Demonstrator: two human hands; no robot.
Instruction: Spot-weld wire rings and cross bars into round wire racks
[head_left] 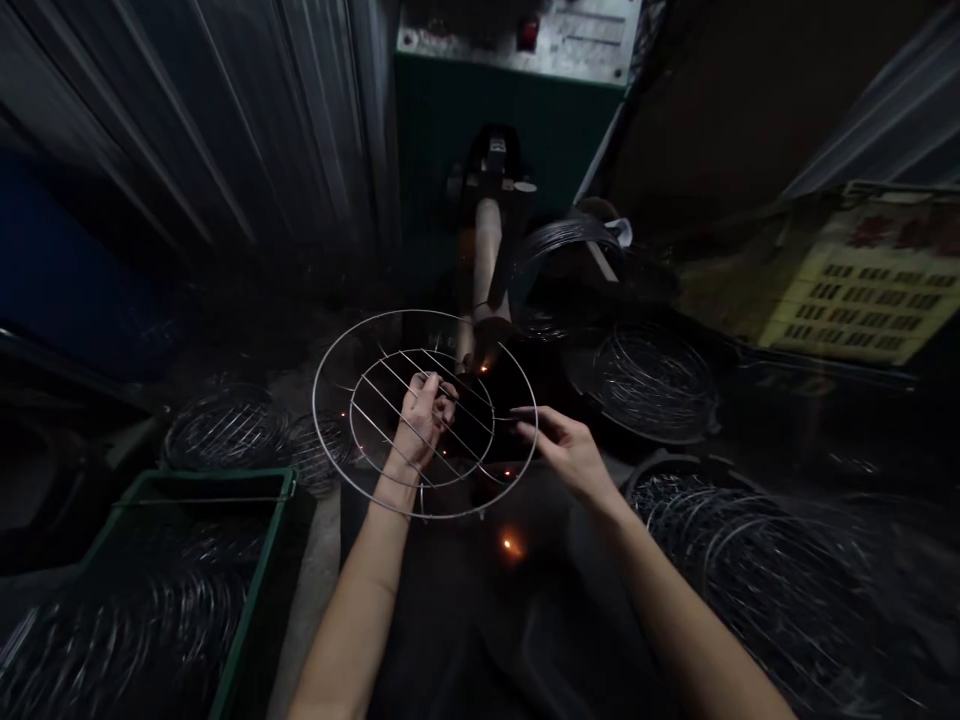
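A round wire rack [315, 400], with a large outer ring around a smaller barred ring, is held out in front of me. My left hand [424, 415] is under the barred part, its fingers curled closed around the wires. At the rack's right side, my right hand [562, 445] has thumb and fingertips closed together on what looks like a short wire between the rings. The dark spot welder's arm [487, 245] comes down to the rack's far side. A small glow shows at its tip, and sparks fly below.
The welder's green cabinet [510, 130] stands ahead. A green crate [259, 580] of wire parts is at lower left, beside loose wire racks [225, 425]. Basins of wire pieces [652, 380] and wire rings [765, 560] are on the right, near a yellow crate [862, 290].
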